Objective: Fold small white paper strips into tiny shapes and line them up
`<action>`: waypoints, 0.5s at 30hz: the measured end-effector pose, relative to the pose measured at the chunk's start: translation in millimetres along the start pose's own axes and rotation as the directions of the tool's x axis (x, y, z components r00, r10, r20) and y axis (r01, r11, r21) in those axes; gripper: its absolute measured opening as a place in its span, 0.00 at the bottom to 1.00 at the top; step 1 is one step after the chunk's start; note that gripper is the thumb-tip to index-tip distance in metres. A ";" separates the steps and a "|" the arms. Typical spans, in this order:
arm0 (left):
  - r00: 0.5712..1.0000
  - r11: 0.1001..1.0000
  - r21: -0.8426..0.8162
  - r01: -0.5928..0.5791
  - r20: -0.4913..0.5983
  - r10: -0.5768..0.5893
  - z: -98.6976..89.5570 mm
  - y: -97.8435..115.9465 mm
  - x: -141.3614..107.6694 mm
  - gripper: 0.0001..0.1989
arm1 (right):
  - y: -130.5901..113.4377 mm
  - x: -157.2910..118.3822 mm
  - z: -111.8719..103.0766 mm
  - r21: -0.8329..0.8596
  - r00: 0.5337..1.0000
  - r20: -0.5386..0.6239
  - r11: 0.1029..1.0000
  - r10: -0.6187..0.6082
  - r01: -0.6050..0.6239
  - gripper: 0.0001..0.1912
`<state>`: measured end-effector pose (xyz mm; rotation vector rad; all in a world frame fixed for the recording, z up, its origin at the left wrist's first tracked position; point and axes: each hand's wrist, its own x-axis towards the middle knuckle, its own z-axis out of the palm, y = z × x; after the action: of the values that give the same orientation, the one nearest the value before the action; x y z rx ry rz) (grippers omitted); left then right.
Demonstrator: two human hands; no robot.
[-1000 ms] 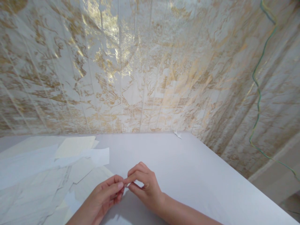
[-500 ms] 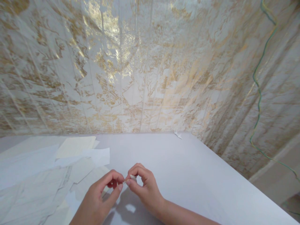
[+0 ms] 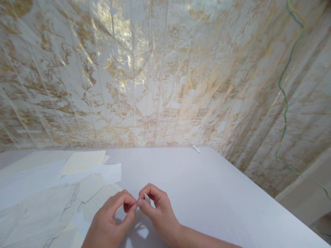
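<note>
My right hand [image 3: 159, 208] pinches a small folded piece of white paper [image 3: 147, 198] between thumb and forefinger, and most of the paper is hidden by the fingers. Close against it, my left hand [image 3: 113, 213] has its thumb and fingertip pressed together at the paper's left end. The fingertips of both hands meet just above the white table [image 3: 207, 196], and their shadow falls below them. Near the back edge of the table lies a small folded paper crane [image 3: 196, 149].
Sheets and scraps of paper [image 3: 38, 203] overlap across the left of the table. A wall covering [image 3: 144, 69] with a gold pattern rises behind. Down the right side hangs a green and yellow wire [image 3: 286, 113].
My left hand has moved slightly right and down, and its thumb and finger have closed together. My right hand has dropped a little, still pinching the folded paper.
</note>
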<state>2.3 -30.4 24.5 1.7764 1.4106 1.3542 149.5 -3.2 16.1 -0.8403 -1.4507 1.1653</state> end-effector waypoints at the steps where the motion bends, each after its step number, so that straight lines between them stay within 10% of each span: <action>1: 1.000 1.000 -0.003 -0.007 -0.001 0.007 0.9 -0.7 -0.8 0.09 | 0.4 0.0 0.6 0.033 1.000 0.002 0.999 0.022 -0.022 0.14; 15: 0.971 0.971 -0.081 0.223 0.107 -0.214 5.0 -20.7 1.2 0.17 | 5.7 4.0 4.0 0.390 0.970 0.020 0.891 0.243 -0.232 0.18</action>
<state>-2.1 -21.3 5.7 1.5544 1.4201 1.1815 144.3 1.3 11.9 -0.7607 -1.0556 1.5593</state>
